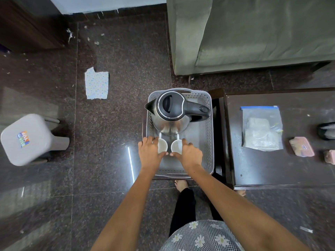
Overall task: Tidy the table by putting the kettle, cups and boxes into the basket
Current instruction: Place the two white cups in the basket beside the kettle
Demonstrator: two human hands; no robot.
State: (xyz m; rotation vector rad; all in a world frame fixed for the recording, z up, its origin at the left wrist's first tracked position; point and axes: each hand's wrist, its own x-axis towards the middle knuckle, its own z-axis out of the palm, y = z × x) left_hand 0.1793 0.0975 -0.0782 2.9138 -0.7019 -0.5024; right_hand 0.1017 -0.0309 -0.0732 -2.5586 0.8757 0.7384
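A grey perforated basket (205, 142) sits on a low dark stand. Inside it, at the far end, stands a steel kettle (170, 115) with a black lid and handle. Just in front of the kettle are two white cups side by side. My left hand (149, 153) is wrapped around the left cup (161, 145). My right hand (190, 153) grips the right cup (176, 146). Both cups are upright and low inside the basket. On the dark table (272, 169) to the right lie a pink box (301, 146) and part of another pink box (330, 156) at the frame edge.
A clear zip bag (262, 127) lies on the table, with a black object (326, 131) at the right edge. A green sofa (253, 33) stands behind. A grey plastic stool (27, 140) and a scrap of patterned paper (97, 84) are on the floor to the left.
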